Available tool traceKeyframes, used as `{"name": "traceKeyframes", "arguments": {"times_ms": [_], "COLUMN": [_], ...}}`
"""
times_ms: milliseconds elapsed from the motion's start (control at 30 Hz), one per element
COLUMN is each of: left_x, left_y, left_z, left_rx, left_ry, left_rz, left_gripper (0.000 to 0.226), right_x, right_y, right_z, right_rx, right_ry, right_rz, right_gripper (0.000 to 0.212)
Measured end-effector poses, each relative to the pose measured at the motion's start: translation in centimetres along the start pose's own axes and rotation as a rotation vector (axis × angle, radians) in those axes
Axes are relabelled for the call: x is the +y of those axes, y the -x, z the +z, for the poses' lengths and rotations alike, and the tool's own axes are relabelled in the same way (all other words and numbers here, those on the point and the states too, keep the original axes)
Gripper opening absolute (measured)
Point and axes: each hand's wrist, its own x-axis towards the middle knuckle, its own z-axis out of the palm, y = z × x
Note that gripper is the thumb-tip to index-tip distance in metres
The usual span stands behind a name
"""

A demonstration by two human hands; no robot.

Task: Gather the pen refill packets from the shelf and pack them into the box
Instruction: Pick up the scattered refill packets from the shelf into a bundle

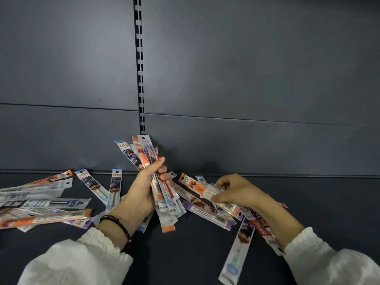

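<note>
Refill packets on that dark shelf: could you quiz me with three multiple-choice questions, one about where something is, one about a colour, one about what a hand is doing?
1. Where do the loose packets lie?
A. In a box
B. On the shelf, on both sides of the hands
C. Hanging on the back panel

2. What colour are the sleeves?
A. White
B. Red
C. Black

3. What is the left hand doing?
A. Resting flat and empty
B. Pointing at the wall
C. Holding a bundle of packets upright

Answers:
1 B: loose packets are spread over the shelf; no box shows.
2 A: the sleeves are white.
3 C: the left hand has its grip shut round a bundle of packets, while the right hand pinches an orange packet.
</note>
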Motion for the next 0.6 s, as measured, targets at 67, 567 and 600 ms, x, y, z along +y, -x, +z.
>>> {"name": "traceKeyframes", "arguments": {"times_ms": [67, 567, 600], "left_x": [-0.1, -0.3, -0.3], "left_y": [0.2, 0.7, 0.7], "left_z": [0.2, 0.9, 1.0], "left_rx": [-0.022, -0.035, -0.032], "left_ry": [-0.024, -0.153, -0.163], "left_rz": [-0.008, -0.019, -0.022], "left_gripper": [0.015, 0.01, 0.009], "right_x": [-0.2, -0.2, -0.5], "right_y": [-0.1, -0.1, 0.0], "right_z": [0.2, 0.1, -0.3], "right_rx": [0.085, 0.544, 0.588], "right_ry": [-0.05, 0.256, 0.254], "right_rz": [-0.025, -0.35, -0.381], "right_gripper": [0.017, 0.022, 0.023]}}
